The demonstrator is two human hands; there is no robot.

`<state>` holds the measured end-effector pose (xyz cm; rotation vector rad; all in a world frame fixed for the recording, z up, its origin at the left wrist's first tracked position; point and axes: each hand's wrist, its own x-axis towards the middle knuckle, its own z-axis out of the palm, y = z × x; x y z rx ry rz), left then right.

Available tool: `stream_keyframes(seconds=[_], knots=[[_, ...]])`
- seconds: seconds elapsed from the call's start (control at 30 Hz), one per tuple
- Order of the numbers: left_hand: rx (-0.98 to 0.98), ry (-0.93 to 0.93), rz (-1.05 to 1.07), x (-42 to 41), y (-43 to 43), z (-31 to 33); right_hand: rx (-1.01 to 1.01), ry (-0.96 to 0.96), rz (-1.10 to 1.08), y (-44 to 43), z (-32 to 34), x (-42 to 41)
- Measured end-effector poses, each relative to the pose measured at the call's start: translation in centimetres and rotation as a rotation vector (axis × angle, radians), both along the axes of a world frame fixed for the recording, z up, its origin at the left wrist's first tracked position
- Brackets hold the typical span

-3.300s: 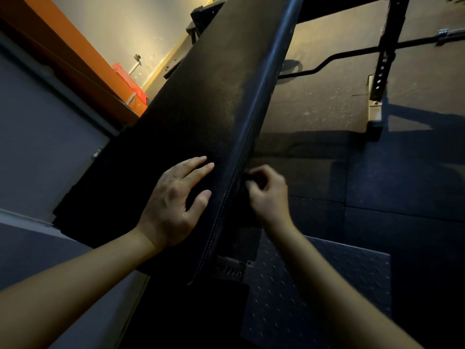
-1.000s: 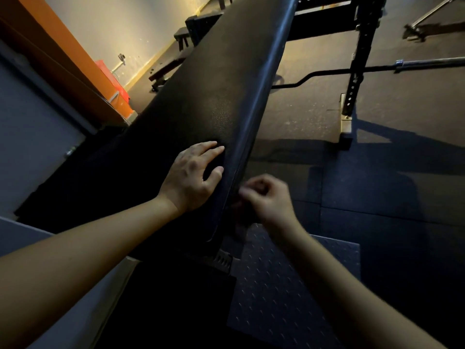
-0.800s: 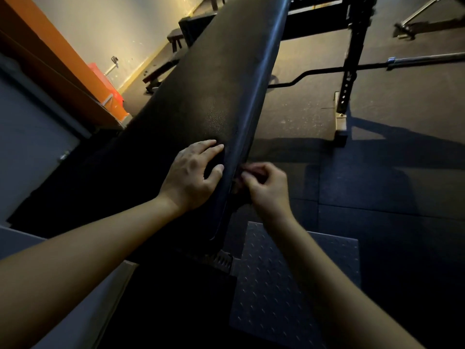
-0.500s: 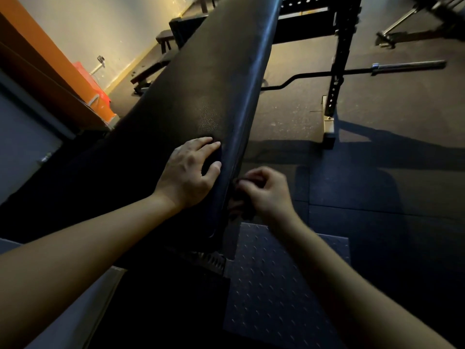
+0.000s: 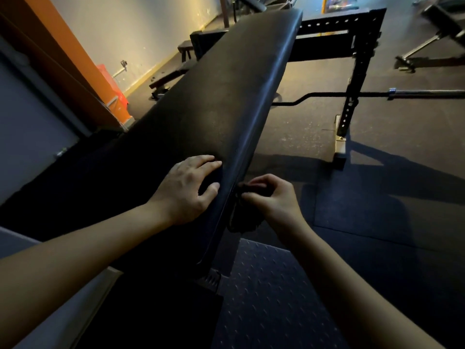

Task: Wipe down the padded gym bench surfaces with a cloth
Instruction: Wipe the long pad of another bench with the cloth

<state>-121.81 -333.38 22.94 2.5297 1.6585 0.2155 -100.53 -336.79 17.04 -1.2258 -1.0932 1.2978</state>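
A long black padded bench (image 5: 214, 102) runs from the lower left up to the top centre. My left hand (image 5: 188, 187) rests flat on the pad's top near its right edge, fingers spread. My right hand (image 5: 271, 195) grips a dark cloth (image 5: 241, 212) and holds it against the pad's right side face. Part of the cloth hangs below my fingers in shadow, and its outline is hard to make out.
A perforated black rack upright (image 5: 352, 91) stands on the rubber floor right of the bench, with a curved barbell (image 5: 364, 93) lying behind it. A steel tread plate (image 5: 271, 293) lies under my right arm. An orange and grey wall (image 5: 50, 79) runs along the left.
My right hand with the cloth has shifted back and forth along the pad's side face. My left hand stays flat on the top. The view has tilted up to show the bench's far end.
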Motion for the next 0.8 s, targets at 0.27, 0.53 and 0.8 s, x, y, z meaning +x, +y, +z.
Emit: stream_keyframes(seconds=[0.27,0.53,0.8], knots=[[0.150,-0.004,0.168,6.2,6.9,1.4,-0.065,-0.002,0.054,10.3,-0.5,5.0],[0.121,-0.074,0.417,9.5,12.3,-1.3,-0.034,-0.055,0.041,19.0,-2.8,5.3],[0.144,-0.074,0.400,9.9,12.2,-1.3,0.120,-0.031,0.194,10.2,-3.7,2.7]])
